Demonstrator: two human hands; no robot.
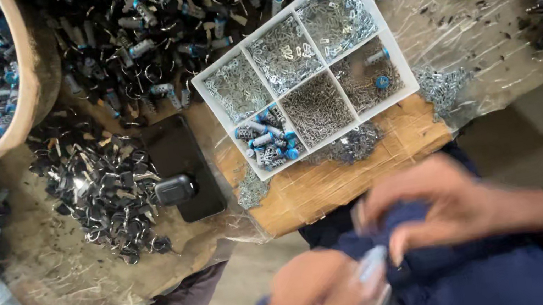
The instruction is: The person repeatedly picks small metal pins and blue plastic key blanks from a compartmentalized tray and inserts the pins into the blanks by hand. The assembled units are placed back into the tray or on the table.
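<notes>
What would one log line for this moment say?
left hand: holds small pale part, blurred | right hand: fingers bent near it | white divided tray: metal bits, on wooden board | phone: beside tray

Both hands blur low before the body, left hand (316,303) loosely curled, right hand (437,203) with fingers (400,244) bent.

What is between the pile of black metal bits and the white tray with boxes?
In the head view, a black phone with a small dark case on it.

head view: worn on head | aimed steeply down | hands (439,220) seen close, blurred | divided tray (378,29) on workbench (334,186) farther off
</notes>
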